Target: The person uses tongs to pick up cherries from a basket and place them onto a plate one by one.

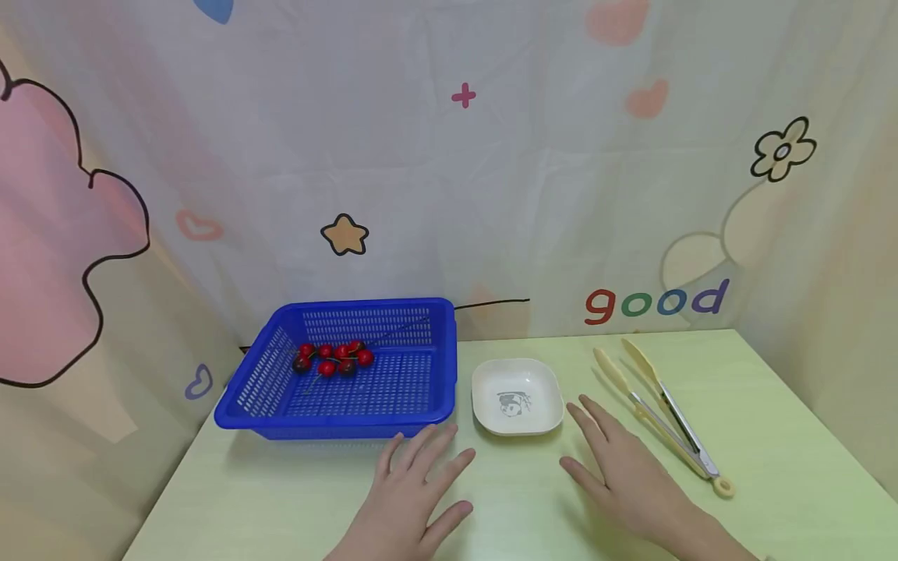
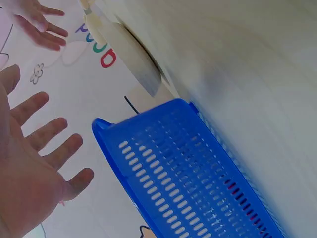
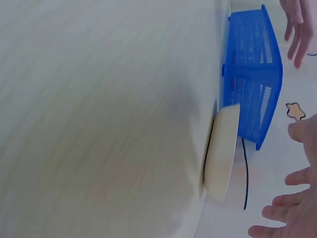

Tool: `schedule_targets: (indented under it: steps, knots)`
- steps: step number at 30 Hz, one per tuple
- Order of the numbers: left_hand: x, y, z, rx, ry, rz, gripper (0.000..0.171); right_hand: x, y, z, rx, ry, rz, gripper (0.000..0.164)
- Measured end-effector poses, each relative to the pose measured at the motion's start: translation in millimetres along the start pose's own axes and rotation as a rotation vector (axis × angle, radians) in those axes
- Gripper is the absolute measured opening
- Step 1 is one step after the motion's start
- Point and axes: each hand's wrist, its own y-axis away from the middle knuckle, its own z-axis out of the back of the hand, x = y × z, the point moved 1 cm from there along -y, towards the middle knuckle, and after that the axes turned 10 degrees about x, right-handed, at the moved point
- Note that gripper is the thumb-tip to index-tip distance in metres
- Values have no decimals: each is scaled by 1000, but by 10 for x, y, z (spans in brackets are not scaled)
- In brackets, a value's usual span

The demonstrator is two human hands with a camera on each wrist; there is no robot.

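Observation:
My left hand [image 1: 414, 499] hovers in front of the blue basket [image 1: 358, 427], fingers spread and nothing held. Inside the basket, toward its left, lie several dark red cherries [image 1: 327, 368], some with stems. A white square dish [image 1: 517, 421] with a panda print stands right of the basket. My right hand [image 1: 627, 475] is spread between that dish and a pair of tongs [image 1: 673, 425], holding nothing. The tongs lie with their cream tips apart, pointing away. Both palms show bare in the left wrist view, where the left hand [image 2: 34, 163] is beside the basket.
A pale green table [image 1: 295, 506] bears everything. Behind it hangs a printed curtain [image 1: 421, 171] with hearts, a star and the word "good". The curtain also closes off the left and right sides.

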Motion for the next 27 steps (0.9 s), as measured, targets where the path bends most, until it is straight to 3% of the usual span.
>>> schedule_targets:
  steps: [8, 13, 19, 27]
  knots:
    - [251, 82, 99, -86, -26, 99, 48, -395, -13, 63, -172, 30, -3, 64]
    - [434, 149, 129, -90, 7, 197, 49, -642, 30, 116, -139, 62, -108, 66]
    - [676, 219, 198, -40, 22, 321, 53, -918, 35, 195, -104, 13, -206, 70]
    - [1017, 321, 278, -23, 16, 406, 54, -1199, 22, 194, -8, -3, -302, 80]
